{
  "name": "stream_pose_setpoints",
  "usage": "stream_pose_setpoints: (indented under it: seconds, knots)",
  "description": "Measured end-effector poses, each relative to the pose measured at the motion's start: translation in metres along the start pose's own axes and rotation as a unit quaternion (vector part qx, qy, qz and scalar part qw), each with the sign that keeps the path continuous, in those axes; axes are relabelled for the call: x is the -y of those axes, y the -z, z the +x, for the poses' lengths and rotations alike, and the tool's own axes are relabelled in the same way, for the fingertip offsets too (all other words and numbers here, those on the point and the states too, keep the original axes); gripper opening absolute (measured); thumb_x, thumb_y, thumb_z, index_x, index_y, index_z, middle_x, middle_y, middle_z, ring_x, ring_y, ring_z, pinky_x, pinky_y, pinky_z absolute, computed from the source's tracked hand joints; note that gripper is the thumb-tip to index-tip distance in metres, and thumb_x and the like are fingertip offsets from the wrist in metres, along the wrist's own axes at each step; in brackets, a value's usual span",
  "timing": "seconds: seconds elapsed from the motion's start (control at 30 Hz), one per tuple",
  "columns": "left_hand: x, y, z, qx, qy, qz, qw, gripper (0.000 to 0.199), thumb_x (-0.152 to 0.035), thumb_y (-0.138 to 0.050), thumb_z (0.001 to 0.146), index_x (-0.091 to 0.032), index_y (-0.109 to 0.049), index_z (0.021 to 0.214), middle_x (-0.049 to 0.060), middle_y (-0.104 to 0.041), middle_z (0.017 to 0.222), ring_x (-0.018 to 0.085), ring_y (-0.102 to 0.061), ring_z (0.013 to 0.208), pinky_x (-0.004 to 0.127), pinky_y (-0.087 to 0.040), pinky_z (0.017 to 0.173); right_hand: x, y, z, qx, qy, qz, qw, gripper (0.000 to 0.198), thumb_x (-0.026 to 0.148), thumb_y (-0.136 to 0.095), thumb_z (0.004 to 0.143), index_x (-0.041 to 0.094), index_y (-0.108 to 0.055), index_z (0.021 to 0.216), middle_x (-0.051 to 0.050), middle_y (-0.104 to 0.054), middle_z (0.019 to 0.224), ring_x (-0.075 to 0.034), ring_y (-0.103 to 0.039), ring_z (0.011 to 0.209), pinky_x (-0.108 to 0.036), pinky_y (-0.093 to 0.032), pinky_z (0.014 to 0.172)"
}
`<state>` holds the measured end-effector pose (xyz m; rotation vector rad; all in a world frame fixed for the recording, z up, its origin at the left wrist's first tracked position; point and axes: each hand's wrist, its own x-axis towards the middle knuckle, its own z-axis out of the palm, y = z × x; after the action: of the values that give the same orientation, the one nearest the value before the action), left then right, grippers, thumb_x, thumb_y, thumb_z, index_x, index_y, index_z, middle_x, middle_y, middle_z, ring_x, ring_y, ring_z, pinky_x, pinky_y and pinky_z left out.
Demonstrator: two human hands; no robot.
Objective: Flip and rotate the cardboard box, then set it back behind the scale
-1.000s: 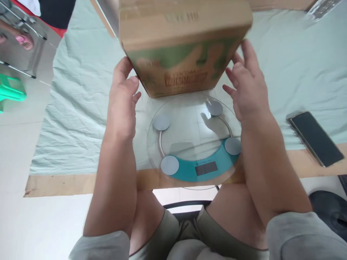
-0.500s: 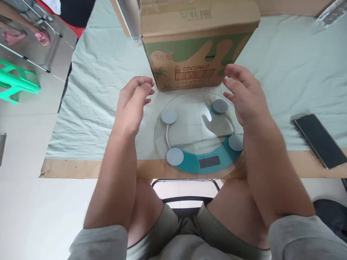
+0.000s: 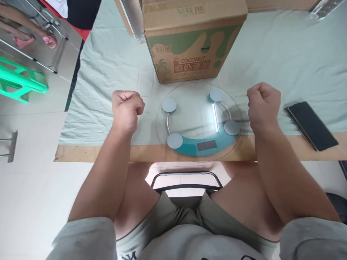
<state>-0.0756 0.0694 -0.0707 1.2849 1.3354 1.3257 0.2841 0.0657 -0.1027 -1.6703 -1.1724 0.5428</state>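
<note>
A round glass bathroom scale (image 3: pixel 189 119) lies flat at the table's front edge, with grey foot pads and a teal band that carries a dark display. Behind it stands a closed cardboard box (image 3: pixel 189 54) printed with green shapes and the word COCONUT. My left hand (image 3: pixel 127 110) is curled into a fist to the left of the scale, apart from it. On the other side, my right hand (image 3: pixel 263 104) makes a fist too, between the scale and a black phone (image 3: pixel 311 125). Nothing shows in either fist.
A pale green cloth (image 3: pixel 108 65) covers the table, whose bare wooden edge (image 3: pixel 92 153) faces me. Clear plastic items (image 3: pixel 325 9) lie at the back. On the floor at left are a green stool (image 3: pixel 21 79) and another person's feet in pink sandals (image 3: pixel 50 40).
Both hands have drawn back and apart from the sides of the box, and their fingers have closed into fists. The view has shifted slightly.
</note>
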Motion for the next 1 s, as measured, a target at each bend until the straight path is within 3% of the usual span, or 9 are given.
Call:
stream_pose_setpoints:
  seconds: [0.1, 0.27, 0.37, 0.47, 0.6, 0.77, 0.87, 0.93, 1.0]
  knots:
    - [0.019, -0.001, -0.013, -0.015, 0.024, 0.05, 0.998, 0.065, -0.029, -0.08, 0.071, -0.018, -0.02, 0.047, -0.004, -0.011, 0.053, 0.004, -0.011, 0.054, 0.028, -0.003, 0.057, -0.011, 0.008, -0.01, 0.022, -0.033, -0.022, 0.999, 0.033, 0.019, -0.063, 0.091, 0.02, -0.044, 0.065, 0.002, -0.03, 0.063, -0.01, -0.028, 0.063, -0.033, -0.026, 0.064]
    - [0.043, -0.007, -0.031, -0.02, 0.065, 0.112, 0.991, 0.071, -0.032, -0.091, 0.088, -0.02, -0.025, 0.061, -0.011, -0.015, 0.058, 0.005, -0.011, 0.057, 0.022, -0.007, 0.052, -0.018, 0.011, -0.016, 0.039, -0.052, -0.057, 0.996, 0.059, 0.023, -0.069, 0.091, 0.019, -0.02, 0.059, -0.001, -0.015, 0.063, -0.009, -0.016, 0.063, -0.033, -0.016, 0.061]
    - [0.047, -0.008, -0.03, -0.025, 0.082, 0.122, 0.989, 0.06, -0.017, -0.081, 0.072, -0.02, -0.024, 0.056, -0.009, -0.016, 0.056, 0.004, -0.012, 0.057, 0.024, -0.005, 0.053, -0.018, 0.01, -0.015, 0.046, -0.07, -0.06, 0.995, 0.063, 0.028, -0.069, 0.091, 0.02, -0.016, 0.058, -0.001, -0.012, 0.063, -0.009, -0.013, 0.063, -0.033, -0.013, 0.059]
    - [0.046, -0.008, -0.027, -0.029, 0.088, 0.114, 0.989, 0.041, -0.018, -0.063, 0.052, -0.02, -0.023, 0.047, -0.005, -0.016, 0.053, 0.004, -0.013, 0.054, 0.028, -0.002, 0.055, -0.016, 0.01, -0.015, 0.051, -0.081, -0.048, 0.994, 0.061, 0.03, -0.069, 0.089, 0.021, -0.018, 0.057, 0.0, -0.013, 0.062, -0.008, -0.013, 0.063, -0.031, -0.012, 0.059]
    - [0.046, -0.008, -0.022, -0.041, 0.089, 0.096, 0.991, 0.037, -0.023, -0.062, 0.05, -0.021, -0.026, 0.043, -0.005, -0.017, 0.05, 0.004, -0.014, 0.052, 0.027, -0.002, 0.055, -0.015, 0.01, -0.012, 0.042, -0.097, -0.019, 0.994, 0.058, 0.025, -0.068, 0.085, 0.022, -0.018, 0.056, 0.001, -0.013, 0.06, -0.008, -0.011, 0.063, -0.031, -0.009, 0.059]
    - [0.05, -0.006, -0.001, -0.081, 0.061, 0.052, 0.993, 0.044, -0.025, -0.071, 0.059, -0.021, -0.029, 0.046, -0.006, -0.017, 0.047, 0.003, -0.013, 0.05, 0.03, 0.0, 0.055, -0.009, 0.002, 0.007, 0.022, -0.102, 0.046, 0.994, 0.061, 0.023, -0.069, 0.091, 0.024, -0.016, 0.062, 0.003, -0.009, 0.061, -0.008, -0.01, 0.061, -0.034, -0.006, 0.059]
    - [0.052, -0.009, 0.021, -0.107, 0.016, 0.018, 0.994, 0.055, -0.027, -0.077, 0.064, -0.022, -0.023, 0.054, -0.005, -0.008, 0.052, 0.004, -0.012, 0.051, 0.034, -0.002, 0.061, 0.003, -0.009, 0.019, 0.007, -0.072, 0.09, 0.993, 0.058, 0.025, -0.064, 0.102, 0.024, -0.016, 0.07, 0.004, -0.01, 0.064, -0.007, -0.01, 0.062, -0.033, -0.009, 0.06]
    - [0.052, -0.014, 0.036, -0.118, -0.014, -0.008, 0.993, 0.066, -0.037, -0.081, 0.069, -0.024, -0.017, 0.063, -0.004, -0.002, 0.059, 0.005, -0.012, 0.053, 0.035, -0.007, 0.062, 0.013, -0.02, 0.026, 0.001, -0.055, 0.109, 0.992, 0.054, 0.029, -0.058, 0.109, 0.024, -0.018, 0.073, 0.004, -0.014, 0.063, -0.007, -0.013, 0.061, -0.032, -0.011, 0.06]
    - [0.049, -0.02, 0.052, -0.121, -0.038, -0.032, 0.991, 0.068, -0.049, -0.079, 0.074, -0.024, -0.015, 0.072, -0.001, -0.005, 0.067, 0.008, -0.015, 0.056, 0.035, -0.015, 0.06, 0.021, -0.031, 0.034, 0.0, -0.051, 0.122, 0.991, 0.05, 0.034, -0.052, 0.114, 0.025, -0.019, 0.077, 0.004, -0.016, 0.065, -0.007, -0.014, 0.059, -0.031, -0.012, 0.058]
